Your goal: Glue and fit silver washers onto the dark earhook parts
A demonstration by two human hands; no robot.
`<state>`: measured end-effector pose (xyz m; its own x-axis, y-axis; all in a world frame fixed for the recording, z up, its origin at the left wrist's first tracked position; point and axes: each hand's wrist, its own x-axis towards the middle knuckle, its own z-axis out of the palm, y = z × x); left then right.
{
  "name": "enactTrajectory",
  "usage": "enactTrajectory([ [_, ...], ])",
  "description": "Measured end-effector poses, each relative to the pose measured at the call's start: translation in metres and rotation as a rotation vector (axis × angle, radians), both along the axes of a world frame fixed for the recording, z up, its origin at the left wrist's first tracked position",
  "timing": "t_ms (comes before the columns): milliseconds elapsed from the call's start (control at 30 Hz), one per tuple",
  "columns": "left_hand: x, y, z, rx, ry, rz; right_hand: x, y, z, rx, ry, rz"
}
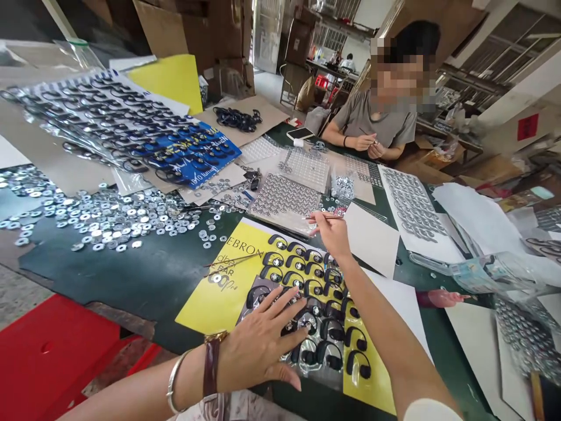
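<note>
My left hand (pixel 258 333) lies with fingers spread over rows of black ear-hook pieces (pixel 314 270), each bearing a small shiny round part. Those pieces rest partly on a dark sheet (pixel 248 309) and partly on a yellow printed sheet (pixel 197 304). Pinched in my right hand (pixel 332 234) is a pair of tweezers (pixel 325 217), pointing left beside a clear tray of small round metal parts (pixel 284 196). A second thin pointed tool (pixel 234 259) lies on the yellow sheet near a few flat washers (pixel 216 279).
Many loose silver washers (pixel 127 219) spread over the green tabletop (pixel 56 263) at left. Stacked sheets of ear hooks (pixel 109 117) stand behind them. Across the table a person (pixel 372 126) holds something small. A red stool (pixel 56 356) is at lower left; a phone (pixel 300 133) lies farther back.
</note>
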<state>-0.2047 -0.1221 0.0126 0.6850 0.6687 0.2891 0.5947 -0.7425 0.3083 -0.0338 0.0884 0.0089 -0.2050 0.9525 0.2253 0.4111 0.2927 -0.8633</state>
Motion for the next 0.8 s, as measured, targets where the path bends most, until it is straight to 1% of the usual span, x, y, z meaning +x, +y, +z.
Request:
enactTrajectory([
  [100,-0.010,-0.003,0.009,-0.004,-0.005,0.063,-0.022,0.020,-0.005,0.031,-0.084,0.001],
  [200,-0.021,-0.005,0.013,-0.044,-0.026,0.130,-0.032,0.030,-0.008,0.057,-0.108,-0.012],
  [267,-0.028,-0.006,0.013,-0.108,-0.068,0.187,-0.032,0.027,-0.006,0.074,-0.096,-0.020],
  [333,-0.034,-0.004,0.012,-0.207,-0.164,0.268,-0.029,0.015,0.001,0.096,-0.072,-0.031],
  [400,-0.037,-0.001,0.011,-0.334,-0.334,0.368,-0.024,-0.007,0.011,0.111,-0.004,-0.026],
  [467,-0.036,0.004,0.011,-0.481,-0.572,0.444,-0.018,-0.038,0.022,0.080,0.122,0.014],
  [533,-0.030,0.009,0.012,-0.645,-0.827,0.432,-0.013,-0.073,0.031,-0.024,0.237,0.071],
  [600,-0.021,0.011,0.012,-0.807,-1.037,0.362,-0.007,-0.107,0.036,-0.109,0.295,0.111],
  [633,-0.015,0.011,0.012,-0.878,-1.112,0.341,-0.003,-0.123,0.037,-0.137,0.319,0.123],
  [700,-0.005,0.008,0.011,-0.995,-1.206,0.355,0.006,-0.149,0.038,-0.153,0.350,0.147],
  [800,0.005,-0.001,0.007,-1.137,-1.248,0.390,0.024,-0.177,0.036,-0.100,0.313,0.215],
])
